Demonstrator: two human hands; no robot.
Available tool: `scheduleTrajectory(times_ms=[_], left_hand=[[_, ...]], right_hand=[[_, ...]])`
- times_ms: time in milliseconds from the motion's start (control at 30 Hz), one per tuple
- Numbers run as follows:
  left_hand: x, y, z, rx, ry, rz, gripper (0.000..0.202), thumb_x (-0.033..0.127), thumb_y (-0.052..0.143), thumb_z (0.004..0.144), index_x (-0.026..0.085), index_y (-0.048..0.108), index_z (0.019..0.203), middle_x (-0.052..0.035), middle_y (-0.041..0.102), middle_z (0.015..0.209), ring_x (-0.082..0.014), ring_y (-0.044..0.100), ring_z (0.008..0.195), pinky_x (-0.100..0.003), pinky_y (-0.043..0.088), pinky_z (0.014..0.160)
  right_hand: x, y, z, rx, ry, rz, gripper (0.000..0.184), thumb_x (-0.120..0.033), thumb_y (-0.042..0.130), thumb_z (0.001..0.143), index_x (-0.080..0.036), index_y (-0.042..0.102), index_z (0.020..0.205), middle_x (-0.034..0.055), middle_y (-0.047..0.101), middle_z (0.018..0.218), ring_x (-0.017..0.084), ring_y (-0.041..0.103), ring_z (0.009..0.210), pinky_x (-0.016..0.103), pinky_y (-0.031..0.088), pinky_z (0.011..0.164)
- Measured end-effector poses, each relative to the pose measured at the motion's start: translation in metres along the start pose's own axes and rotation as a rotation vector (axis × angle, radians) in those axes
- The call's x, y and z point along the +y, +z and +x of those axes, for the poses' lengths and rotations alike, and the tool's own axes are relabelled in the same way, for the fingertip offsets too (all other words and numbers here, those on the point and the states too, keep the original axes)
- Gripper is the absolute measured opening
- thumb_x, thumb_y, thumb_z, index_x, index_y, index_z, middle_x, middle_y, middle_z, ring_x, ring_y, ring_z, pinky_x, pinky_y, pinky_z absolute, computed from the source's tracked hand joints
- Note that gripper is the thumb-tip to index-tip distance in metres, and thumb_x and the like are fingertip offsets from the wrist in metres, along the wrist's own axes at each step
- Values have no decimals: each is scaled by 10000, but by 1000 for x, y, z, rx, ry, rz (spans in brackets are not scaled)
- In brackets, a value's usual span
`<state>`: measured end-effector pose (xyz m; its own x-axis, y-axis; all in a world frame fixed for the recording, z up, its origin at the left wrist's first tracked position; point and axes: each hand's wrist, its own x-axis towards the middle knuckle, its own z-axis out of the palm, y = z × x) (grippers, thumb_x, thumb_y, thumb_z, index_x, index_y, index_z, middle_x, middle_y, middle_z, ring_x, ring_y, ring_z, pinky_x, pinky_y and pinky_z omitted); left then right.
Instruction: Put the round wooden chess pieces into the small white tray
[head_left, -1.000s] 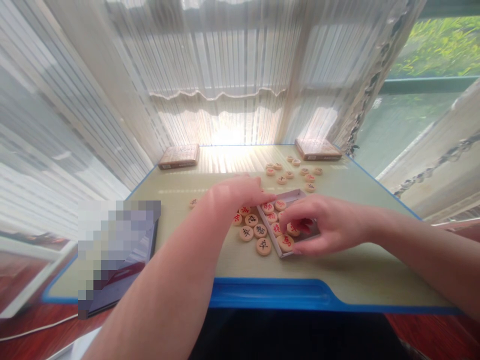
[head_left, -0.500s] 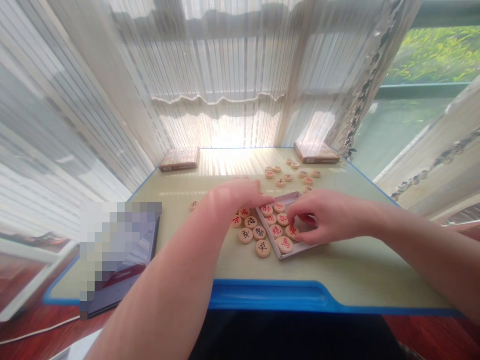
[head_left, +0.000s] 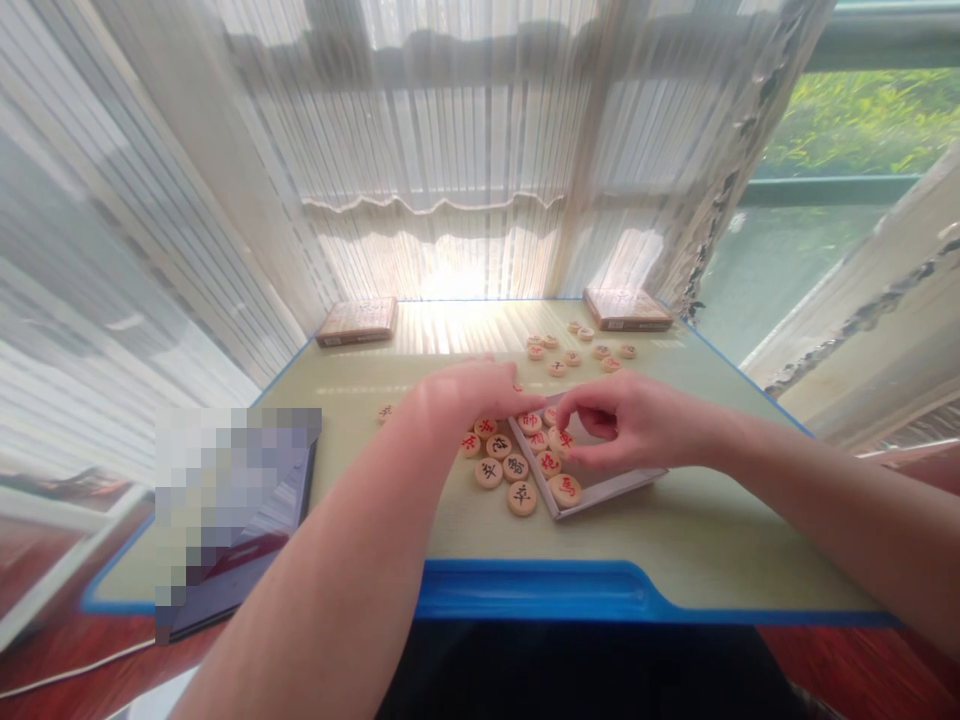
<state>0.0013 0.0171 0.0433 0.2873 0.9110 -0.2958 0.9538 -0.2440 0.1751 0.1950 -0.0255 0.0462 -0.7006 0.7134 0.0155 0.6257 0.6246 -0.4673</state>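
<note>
My right hand (head_left: 611,425) pinches a round wooden Chinese chess piece (head_left: 560,441) with a red character between thumb and forefinger. It is over a shallow, open cardboard box (head_left: 615,487), among other red-marked pieces lying along the box's left side, such as the one in its near corner (head_left: 565,489). My left hand (head_left: 480,388) is beside the box's far left corner, its thumb stretched out to the rim and apart from the visible forefinger. Its other fingers are hidden. Black-marked pieces (head_left: 521,498) and red-marked ones (head_left: 469,444) lie on the table left of the box.
Several more chess pieces (head_left: 572,359) lie scattered farther back on the table (head_left: 720,560). Two flat boxes (head_left: 358,320) stand at its back corners. A tablet-like device (head_left: 247,560), partly pixelated, is at left. A blue tray ledge (head_left: 532,590) edges the near side.
My right hand has moved left inside the box, carrying the red-marked piece left and up over its neighbours. My left hand stays in about the same place.
</note>
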Motion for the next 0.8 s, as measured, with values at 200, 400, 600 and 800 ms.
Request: scheduleTrajectory(times_ms=[200, 400, 600, 800], left_hand=[[-1, 0, 1, 9, 17, 20, 767, 785, 353, 688, 300, 472, 1269, -86, 496, 1324, -325, 510, 1117, -407, 429, 886], [-2, -1, 1, 3, 27, -7, 774, 782, 392, 681, 278, 495, 1258, -112, 489, 1325, -349, 511, 1109, -421, 429, 867], [-2, 0, 1, 20, 29, -13, 763, 784, 401, 680, 277, 514, 1238, -117, 521, 1296, -358, 495, 1132, -425, 425, 869], [0, -2, 1, -4, 60, 57, 762, 727, 343, 739, 198, 487, 1269, -138, 505, 1312, -316, 522, 1120, -393, 405, 916]], right_hand=[[-11, 12, 4, -19, -32, 22, 118, -278, 617, 678, -169, 582, 706, -58, 465, 553, 61, 370, 492, 204, 284, 473], [-11, 9, 5, -58, -32, 93, 147, -317, 600, 709, -171, 578, 714, -54, 472, 561, 66, 386, 494, 203, 295, 469], [-11, 8, 4, -39, -27, 107, 197, -363, 590, 737, -166, 603, 739, -42, 494, 579, 71, 395, 512, 205, 298, 481], [-6, 8, 3, -60, -36, 101, 213, -371, 561, 769, -168, 626, 757, -22, 546, 617, 83, 431, 543, 211, 317, 499]])
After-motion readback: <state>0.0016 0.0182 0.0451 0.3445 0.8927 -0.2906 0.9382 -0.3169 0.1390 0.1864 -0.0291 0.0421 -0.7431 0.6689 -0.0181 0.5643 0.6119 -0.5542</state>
